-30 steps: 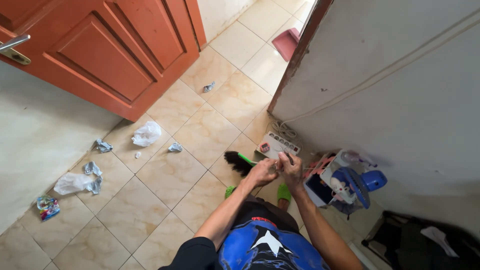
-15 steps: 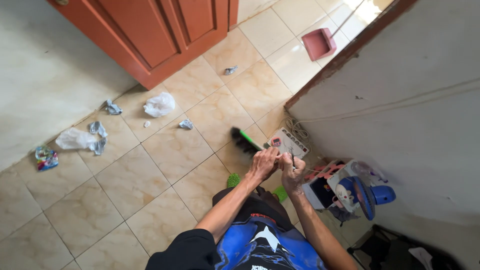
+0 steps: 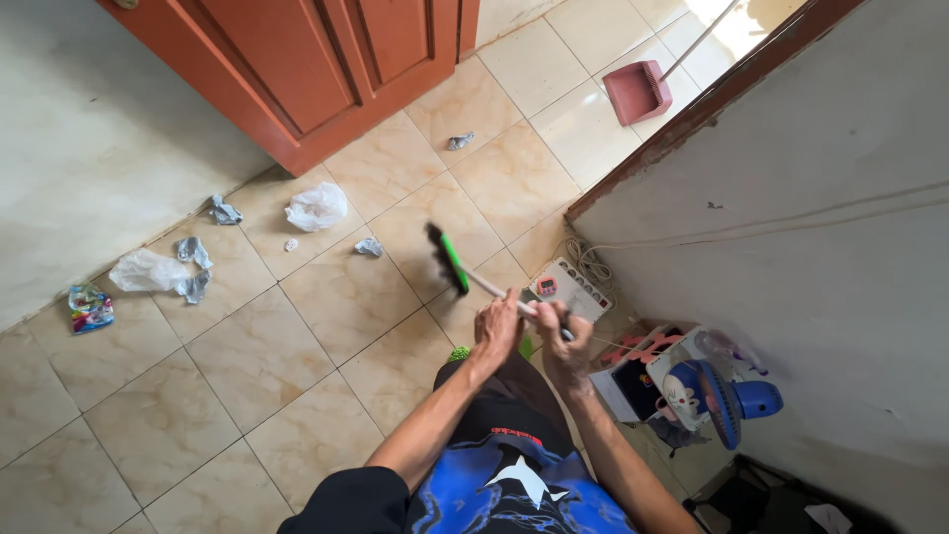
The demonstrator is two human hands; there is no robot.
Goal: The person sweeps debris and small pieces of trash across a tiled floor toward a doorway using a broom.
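Right now your left hand [image 3: 497,331] and right hand [image 3: 561,336] both wrap the handle of a broom [image 3: 473,277], each grip closed tight around it. Its green-and-black head hangs tilted just above the tiled floor [image 3: 247,366], near a small crumpled scrap [image 3: 368,247]. White plastic bags [image 3: 316,206] lie farther left by the wooden door [image 3: 326,69]. A red dustpan [image 3: 638,91] stands well apart, and a power strip [image 3: 568,287] sits beside your hands.
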